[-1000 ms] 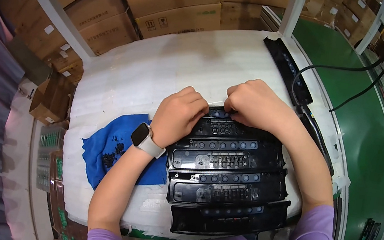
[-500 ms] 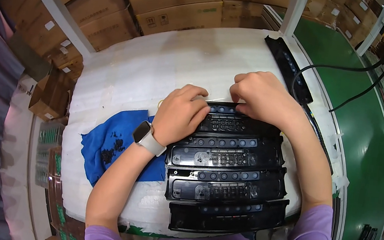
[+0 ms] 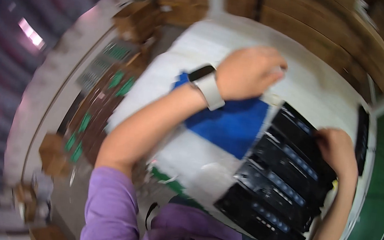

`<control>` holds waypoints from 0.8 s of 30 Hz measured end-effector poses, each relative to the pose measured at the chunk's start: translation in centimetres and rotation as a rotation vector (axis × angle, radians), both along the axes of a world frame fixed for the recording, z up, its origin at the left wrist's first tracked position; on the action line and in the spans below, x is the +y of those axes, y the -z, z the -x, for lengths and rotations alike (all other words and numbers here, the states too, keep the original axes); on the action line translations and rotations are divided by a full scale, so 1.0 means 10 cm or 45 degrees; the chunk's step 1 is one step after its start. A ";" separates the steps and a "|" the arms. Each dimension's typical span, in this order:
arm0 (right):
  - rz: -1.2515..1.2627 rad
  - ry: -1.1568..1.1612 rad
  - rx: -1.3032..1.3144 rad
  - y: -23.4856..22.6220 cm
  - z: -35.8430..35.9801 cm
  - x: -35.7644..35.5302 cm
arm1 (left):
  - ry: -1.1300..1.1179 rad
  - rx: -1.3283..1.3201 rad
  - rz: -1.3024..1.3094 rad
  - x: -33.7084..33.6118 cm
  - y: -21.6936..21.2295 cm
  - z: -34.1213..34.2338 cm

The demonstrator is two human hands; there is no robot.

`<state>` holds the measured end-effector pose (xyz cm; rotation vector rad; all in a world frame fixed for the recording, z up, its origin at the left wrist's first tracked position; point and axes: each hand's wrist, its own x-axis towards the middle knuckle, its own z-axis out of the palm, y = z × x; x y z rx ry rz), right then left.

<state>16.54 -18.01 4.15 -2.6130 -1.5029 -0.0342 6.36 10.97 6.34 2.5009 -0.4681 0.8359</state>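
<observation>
I see my left hand [image 3: 248,74] curled loosely, knuckles up, over the white padded table top [image 3: 320,89] just beyond the crumpled blue cloth [image 3: 231,123]; it may be pinching the cloth's far edge, but blur keeps me from telling. A white-strapped wristwatch [image 3: 208,86] sits on that wrist. My right hand [image 3: 339,149] lies on the far end of the stack of black plastic front panels with rows of small buttons [image 3: 277,182], fingers bent over its top edge. The stack rests on the table right of the cloth, near me. I count roughly four panels overlapped (edges smear together). Judging by this, the stack looks gathered, while the cloth remains untidy.
</observation>
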 end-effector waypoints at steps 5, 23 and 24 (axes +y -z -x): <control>0.054 0.096 0.153 -0.15 0.26 0.21 | -0.997 -0.379 0.424 1.89 0.26 1.80; 0.055 -0.241 0.131 -0.65 1.96 0.97 | -2.119 1.380 0.738 1.75 2.63 5.61; 0.052 -0.331 0.108 -0.63 2.12 1.08 | -2.255 1.224 0.600 1.89 2.70 5.72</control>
